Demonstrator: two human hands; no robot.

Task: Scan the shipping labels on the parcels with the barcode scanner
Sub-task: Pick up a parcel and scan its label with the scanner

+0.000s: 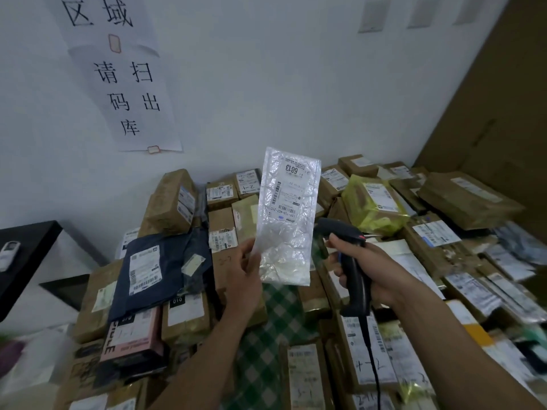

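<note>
My left hand (244, 276) pinches the lower left edge of a flat white plastic mailer (285, 220) and holds it upright above the pile. Its shipping label (288, 190), marked 6813, faces me. My right hand (373, 270) grips the handle of a black barcode scanner (349, 261). The scanner's head sits just right of the mailer and points at it. A black cord (371, 362) hangs down from the handle.
Many labelled parcels cover the table: brown boxes (168, 205), a dark blue bag (154, 267), a yellow bag (373, 202), a pink box (130, 335). Green checked cloth (278, 315) shows between them. A black table (26, 250) stands left. Paper signs (127, 84) hang on the wall.
</note>
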